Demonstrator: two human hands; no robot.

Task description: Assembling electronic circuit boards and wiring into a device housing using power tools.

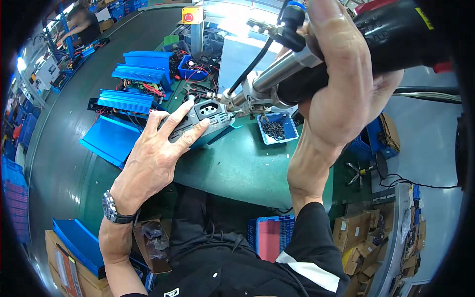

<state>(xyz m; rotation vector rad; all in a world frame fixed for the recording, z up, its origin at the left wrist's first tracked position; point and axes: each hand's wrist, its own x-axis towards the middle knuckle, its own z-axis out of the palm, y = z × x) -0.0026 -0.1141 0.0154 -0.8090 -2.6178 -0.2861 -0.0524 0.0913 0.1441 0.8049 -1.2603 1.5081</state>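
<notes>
My right hand (341,84) is wrapped round the black body of a power screwdriver (396,37) with a metal nose and an air hose fitting. The tool's tip (232,105) meets the right end of a grey end panel (207,110), which carries sockets and vent slots. The panel belongs to a blue-cased device, most of it hidden under my left hand. My left hand (161,143) lies over the panel with fingers spread, pressing it from the left. A blue-white tray (289,133) of small black screws stands right of the device.
Blue metal housings (111,141) with wires lie to the left on the dark conveyor belt (64,163). Behind are a blue bin (190,69) of wired parts and a red button on a yellow box (192,16). Below the green table (237,175) sits a blue crate (287,230). Another person works far left.
</notes>
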